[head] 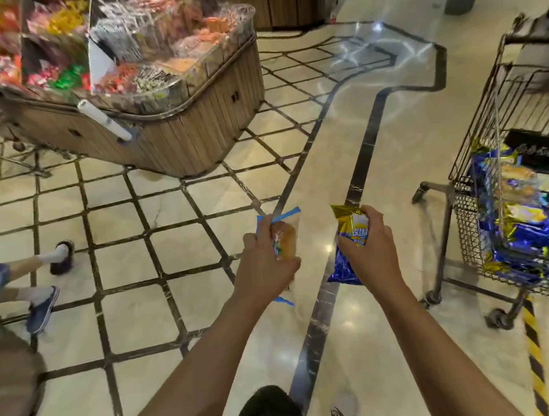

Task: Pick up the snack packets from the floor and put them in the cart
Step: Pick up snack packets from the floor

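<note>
Above the tiled floor [182, 295], 2 snack packets held, 1 per hand. Left hand [266, 265] fingers wrapped round a clear packet [284, 239] w/ blue edges and a bun inside. Right hand [372, 250] fingers clamp a gold-and-blue packet [352, 232], its lower end hanging below the palm. Wire cart [478, 229] stands right of the right fingers, apart, w/ several blue-gold packets piled inside; count unclear. Wooden snack stand [180, 130] beyond the left fingers. Both arms stretched fwd, hands near each other.
</note>
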{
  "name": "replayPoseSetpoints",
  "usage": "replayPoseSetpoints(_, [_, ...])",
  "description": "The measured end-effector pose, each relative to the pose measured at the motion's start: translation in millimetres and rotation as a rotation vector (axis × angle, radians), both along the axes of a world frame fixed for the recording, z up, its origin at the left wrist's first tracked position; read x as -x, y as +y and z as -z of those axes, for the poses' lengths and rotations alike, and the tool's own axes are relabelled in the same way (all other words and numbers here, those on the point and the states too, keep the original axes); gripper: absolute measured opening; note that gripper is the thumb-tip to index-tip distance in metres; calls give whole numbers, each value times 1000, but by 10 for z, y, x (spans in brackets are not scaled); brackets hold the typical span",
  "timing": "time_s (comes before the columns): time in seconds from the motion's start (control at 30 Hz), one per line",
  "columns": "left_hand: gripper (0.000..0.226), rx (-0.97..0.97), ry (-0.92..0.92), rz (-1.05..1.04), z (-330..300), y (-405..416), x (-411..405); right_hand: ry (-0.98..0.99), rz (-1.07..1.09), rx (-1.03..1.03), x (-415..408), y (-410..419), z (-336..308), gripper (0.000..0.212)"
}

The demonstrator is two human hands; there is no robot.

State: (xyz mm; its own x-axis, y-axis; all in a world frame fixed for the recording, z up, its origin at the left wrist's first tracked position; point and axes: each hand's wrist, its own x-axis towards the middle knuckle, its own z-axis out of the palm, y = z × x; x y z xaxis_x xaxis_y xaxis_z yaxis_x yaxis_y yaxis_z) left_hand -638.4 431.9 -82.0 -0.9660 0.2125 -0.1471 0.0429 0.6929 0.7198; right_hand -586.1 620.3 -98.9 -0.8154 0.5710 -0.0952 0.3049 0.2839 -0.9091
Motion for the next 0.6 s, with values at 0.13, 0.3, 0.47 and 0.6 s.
replayPoseSetpoints(0.13, [97,-13,-29,-11,51,296,313,-25,14,0,263,300,16,68])
replayPoseSetpoints(0.3, [98,17,-49,34,271,676,775,-51,71,-16,600,691,152,65])
replayPoseSetpoints(0.47, [97,30,-88,161,491,1209,1395,-122,173,-65,1007,1117,264,68])
replayPoseSetpoints(0.6, [92,53,-88,334,488,1767,1942,-154,292,-115,1340,1541,262,70])
